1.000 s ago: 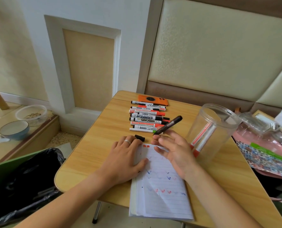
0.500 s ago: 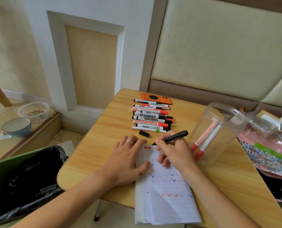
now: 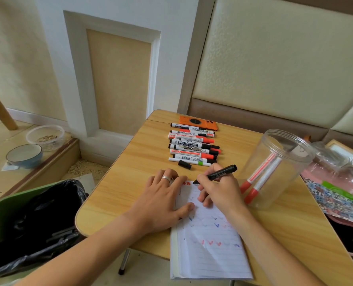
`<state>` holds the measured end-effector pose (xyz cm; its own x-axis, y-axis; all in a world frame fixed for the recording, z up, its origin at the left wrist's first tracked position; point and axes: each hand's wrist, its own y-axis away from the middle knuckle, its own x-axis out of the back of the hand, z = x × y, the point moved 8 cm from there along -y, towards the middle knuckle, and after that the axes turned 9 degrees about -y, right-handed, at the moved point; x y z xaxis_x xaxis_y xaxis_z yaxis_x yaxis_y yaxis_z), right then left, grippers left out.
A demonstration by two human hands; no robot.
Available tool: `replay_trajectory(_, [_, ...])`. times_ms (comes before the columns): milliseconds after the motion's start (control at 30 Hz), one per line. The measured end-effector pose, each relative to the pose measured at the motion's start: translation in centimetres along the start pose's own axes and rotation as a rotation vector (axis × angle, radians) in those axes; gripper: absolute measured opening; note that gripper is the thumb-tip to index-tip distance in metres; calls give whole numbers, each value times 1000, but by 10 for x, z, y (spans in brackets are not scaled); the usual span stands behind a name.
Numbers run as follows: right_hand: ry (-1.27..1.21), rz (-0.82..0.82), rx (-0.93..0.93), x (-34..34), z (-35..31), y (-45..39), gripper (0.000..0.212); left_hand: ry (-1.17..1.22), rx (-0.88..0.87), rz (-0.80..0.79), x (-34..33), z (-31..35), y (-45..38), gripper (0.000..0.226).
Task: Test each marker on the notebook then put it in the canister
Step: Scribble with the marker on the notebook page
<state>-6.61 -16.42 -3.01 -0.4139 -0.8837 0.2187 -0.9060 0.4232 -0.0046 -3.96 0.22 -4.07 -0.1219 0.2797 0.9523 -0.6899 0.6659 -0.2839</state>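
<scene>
Right hand (image 3: pixel 217 190) pinching black marker (image 3: pixel 222 172), tip seemingly touching top of notebook (image 3: pixel 208 252); left hand (image 3: pixel 163 201) pressing page flat, fingers spread. Risking: loose cap (image 3: pixel 184 164) rolling off; elbow knocking canister (image 3: pixel 274 170) standing just beside

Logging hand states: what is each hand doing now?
Left hand: open, flat on the notebook.
Right hand: holding the black marker.

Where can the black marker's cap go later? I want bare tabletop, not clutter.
Bare table lies left of the marker row and the left hand, out to the edge. Another strip lies between the notebook and the canister, running toward the near right corner. The far edge, with the orange phone, is crowded.
</scene>
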Motion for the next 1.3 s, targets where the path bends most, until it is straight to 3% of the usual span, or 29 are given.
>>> replay_trajectory(400, [61,-38,20,-3,0,1,13,-34,-5,-20,-1,2,1,86])
replay_trajectory(1300, [26,-16,3,-2,2,0,11,31,10,9,0,-1,-2,75])
